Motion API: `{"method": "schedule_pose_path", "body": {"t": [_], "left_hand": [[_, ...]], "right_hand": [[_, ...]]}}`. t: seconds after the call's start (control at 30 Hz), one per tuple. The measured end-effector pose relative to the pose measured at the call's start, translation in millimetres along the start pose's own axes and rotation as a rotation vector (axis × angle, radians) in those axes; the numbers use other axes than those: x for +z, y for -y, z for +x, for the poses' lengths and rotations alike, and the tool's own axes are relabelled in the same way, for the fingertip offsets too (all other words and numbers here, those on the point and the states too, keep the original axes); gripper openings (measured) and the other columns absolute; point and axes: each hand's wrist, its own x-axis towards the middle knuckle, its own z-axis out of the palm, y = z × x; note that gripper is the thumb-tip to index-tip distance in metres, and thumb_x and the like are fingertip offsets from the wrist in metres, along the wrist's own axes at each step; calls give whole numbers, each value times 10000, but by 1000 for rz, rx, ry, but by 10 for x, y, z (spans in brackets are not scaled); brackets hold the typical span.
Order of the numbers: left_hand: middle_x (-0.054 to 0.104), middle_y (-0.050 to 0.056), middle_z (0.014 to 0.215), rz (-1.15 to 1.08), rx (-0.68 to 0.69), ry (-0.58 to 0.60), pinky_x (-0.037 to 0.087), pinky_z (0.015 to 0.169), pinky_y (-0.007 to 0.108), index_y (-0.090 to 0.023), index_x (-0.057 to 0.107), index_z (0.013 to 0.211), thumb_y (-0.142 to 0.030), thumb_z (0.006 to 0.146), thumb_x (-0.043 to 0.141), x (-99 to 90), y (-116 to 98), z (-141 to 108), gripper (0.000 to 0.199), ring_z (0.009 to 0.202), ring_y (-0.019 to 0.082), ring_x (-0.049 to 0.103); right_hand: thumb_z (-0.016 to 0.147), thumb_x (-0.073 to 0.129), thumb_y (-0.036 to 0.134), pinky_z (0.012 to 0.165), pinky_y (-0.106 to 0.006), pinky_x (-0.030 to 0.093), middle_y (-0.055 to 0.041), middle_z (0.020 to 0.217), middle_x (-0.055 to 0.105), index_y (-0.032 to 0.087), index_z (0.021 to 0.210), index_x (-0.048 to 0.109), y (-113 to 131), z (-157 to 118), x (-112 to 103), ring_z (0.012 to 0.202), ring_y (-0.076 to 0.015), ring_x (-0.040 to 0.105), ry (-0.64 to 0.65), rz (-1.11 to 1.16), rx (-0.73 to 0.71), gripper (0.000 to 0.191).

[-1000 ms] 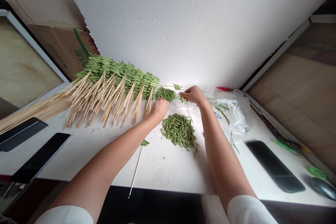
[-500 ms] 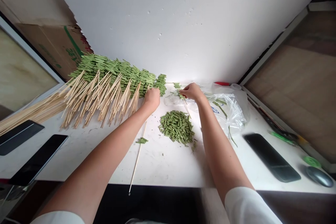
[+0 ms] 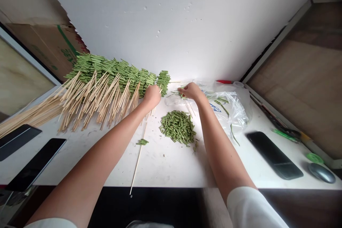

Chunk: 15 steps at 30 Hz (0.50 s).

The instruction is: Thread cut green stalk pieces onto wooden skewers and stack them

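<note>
My left hand [image 3: 152,95] is closed around the bare sticks of a few green bean skewers [image 3: 163,78] at the right end of a long pile [image 3: 112,71]. Stick ends poke out below the fist. My right hand [image 3: 190,91] pinches skewers with green bean pieces, their thin sticks [image 3: 188,107] pointing toward me; the fingers partly hide the beans. Between my forearms lies a heap of cut green beans [image 3: 177,127]. Left of that heap, one skewer [image 3: 137,162] with several bean pieces [image 3: 142,142] lies on the table, its end past the front edge.
Loose bare sticks [image 3: 32,114] lie at the left, near two dark phones [image 3: 37,164] [image 3: 18,137]. A clear plastic bag [image 3: 236,110] with long beans is at the right, near another phone [image 3: 275,155] and a mouse [image 3: 322,172]. A white board [image 3: 160,17] stands behind.
The bunch by my left hand now stands slightly further from the main pile. My right hand has shifted a little left, covering more of the bean pieces. The view has tilted slightly.
</note>
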Motion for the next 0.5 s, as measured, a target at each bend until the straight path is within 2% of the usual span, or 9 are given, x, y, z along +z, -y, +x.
{"method": "schedule_pose_path", "body": {"t": [0.1,0.2,0.3,0.4,0.47,0.5], "left_hand": [[705,91,633,-168,37,-40,510,690,285,-137,722,650,-241,961,674,-24,7,6,331,681,214,678],[685,52,603,-347,90,-86,439,602,266,-157,666,579,-271,966,654,-2,-28,-21,404,585,168,610],[672,48,603,-378,134,-144,388,578,267,-154,652,579,-248,970,633,14,-131,-85,402,574,154,565],[687,58,645,-324,179,-180,395,612,274,-135,696,642,-181,966,607,-23,-256,-144,339,606,152,542],[727,72,719,-307,226,-144,442,667,281,-120,744,721,-157,957,609,-83,-301,-150,274,659,164,578],[748,78,762,-325,255,-88,470,699,284,-117,768,772,-164,960,616,-122,-303,-141,246,690,171,607]], "right_hand": [[1047,588,627,725,-324,634,-163,889,816,152,757,737,180,-74,93,729,-215,743,252,347,-48,575],[1018,597,680,710,-334,666,-163,878,804,156,802,716,324,-140,214,741,-219,751,381,560,-59,580],[1054,589,603,743,-336,678,-126,816,773,170,862,691,395,-175,278,742,-210,747,435,748,-48,485],[1119,517,467,753,-329,674,-86,771,749,191,882,667,432,-187,269,705,-192,726,459,915,-25,394],[1140,476,380,747,-328,670,-63,731,732,204,878,653,450,-187,248,667,-184,705,418,978,-3,362],[1144,458,340,740,-327,668,-55,710,721,208,875,642,455,-184,239,646,-181,694,379,1003,10,353]]}}
